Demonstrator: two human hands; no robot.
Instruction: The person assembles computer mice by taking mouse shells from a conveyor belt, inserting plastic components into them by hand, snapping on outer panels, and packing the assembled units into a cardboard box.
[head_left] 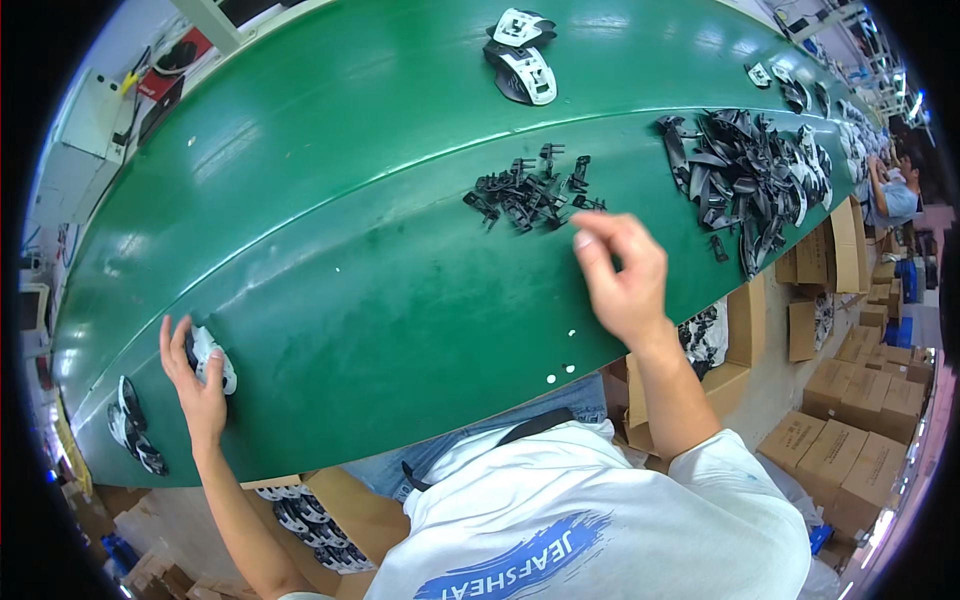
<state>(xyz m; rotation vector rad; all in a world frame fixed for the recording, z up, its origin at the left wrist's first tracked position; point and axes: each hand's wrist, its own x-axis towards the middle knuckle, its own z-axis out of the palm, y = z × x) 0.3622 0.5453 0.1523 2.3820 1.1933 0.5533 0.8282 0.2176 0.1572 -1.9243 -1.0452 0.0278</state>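
At the left end of the green bench, my left hand (197,385) grips a black-and-white plastic shell (213,358) that looks like part of a computer mouse, with thumb on one side and fingers on the other. My right hand (628,280) is over the middle of the bench, thumb and forefinger curled toward each other at the near right edge of a heap of small black plastic clips (525,195). Whatever may be between those fingertips is too small to make out. Similar shells (130,428) lie left of my left hand.
Two more shells (522,70) lie across the bench seam. To the right is a big pile of black curved parts (735,165) with white shells beside it. Open cartons (745,335) stand below the bench edge. A co-worker (893,195) sits far right.
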